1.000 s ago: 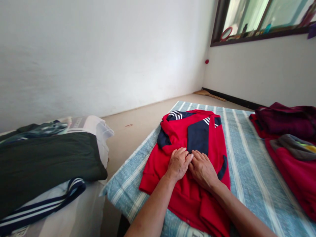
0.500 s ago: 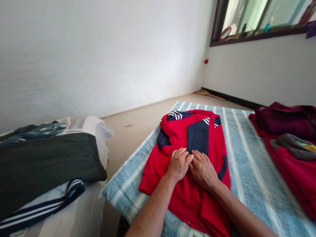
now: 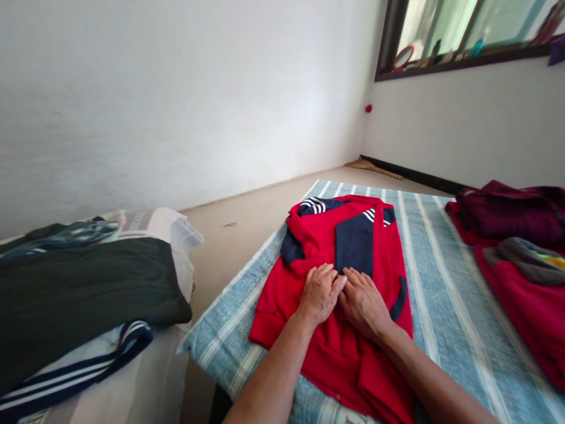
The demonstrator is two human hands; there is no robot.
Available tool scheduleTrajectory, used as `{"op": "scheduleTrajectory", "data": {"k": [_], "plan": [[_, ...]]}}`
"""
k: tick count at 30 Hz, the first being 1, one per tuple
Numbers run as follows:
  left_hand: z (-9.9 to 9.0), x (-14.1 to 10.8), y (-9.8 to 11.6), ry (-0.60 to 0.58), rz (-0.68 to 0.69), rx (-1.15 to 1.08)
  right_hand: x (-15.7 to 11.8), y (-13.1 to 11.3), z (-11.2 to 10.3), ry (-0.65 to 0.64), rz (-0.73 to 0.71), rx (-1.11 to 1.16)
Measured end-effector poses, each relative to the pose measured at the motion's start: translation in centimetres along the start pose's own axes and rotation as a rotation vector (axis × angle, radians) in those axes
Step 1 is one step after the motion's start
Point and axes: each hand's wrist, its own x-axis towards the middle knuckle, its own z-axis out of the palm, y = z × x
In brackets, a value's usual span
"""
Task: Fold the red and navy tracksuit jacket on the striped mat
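A red jacket (image 3: 276,300) with navy panels and white shoulder stripes lies front-side down or up, I cannot tell which, with its sleeves folded in over the body. My left hand (image 3: 321,291) rests on its middle, palm down, fingers stretched out over the red cloth. Beside it my right hand (image 3: 362,300) also lies palm down, its fingertips at the lower end of a navy panel. Both thumbs meet or nearly meet between the hands. Under the jacket is a blue-and-white striped cloth (image 3: 426,235). What lies beneath my palms is hidden.
Folded clothes in maroon (image 3: 507,215) and red with a grey collar (image 3: 525,262) lie at the right. At the left, dark green trousers (image 3: 88,288) and a navy-striped garment (image 3: 106,359) lie on a white plastic-covered bundle (image 3: 172,365). White walls and a window (image 3: 450,35) stand behind.
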Motion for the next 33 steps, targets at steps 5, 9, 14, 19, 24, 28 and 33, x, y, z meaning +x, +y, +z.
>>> {"op": "scheduleTrajectory", "data": {"k": [5, 9, 14, 19, 24, 28, 33], "plan": [[0.0, -0.1, 0.0, 0.019, 0.011, 0.004, 0.0, 0.0, 0.0, 0.007, 0.005, 0.009], [0.0, 0.1, 0.0, 0.027, 0.012, -0.044, 0.1, -0.1, -0.1, -0.009, 0.008, 0.013], [-0.3, 0.5, -0.5, 0.106, -0.056, -0.378, 0.1, -0.1, -0.4, -0.026, 0.012, 0.025], [-2.5, 0.6, -0.8, 0.2, -0.266, -0.631, 0.2, 0.0, -0.5, -0.029, 0.026, 0.027], [-5.2, 0.3, -1.3, 0.189, -0.374, -0.543, 0.3, 0.0, -0.5, -0.032, 0.028, 0.029], [-6.1, -0.2, -1.7, 0.209, -0.408, -0.554, 0.2, -0.1, -0.5, -0.024, 0.023, 0.03], [-6.8, -1.3, -2.3, 0.224, -0.405, -0.562, 0.2, 0.0, -0.3, -0.028, 0.029, 0.026]]}}
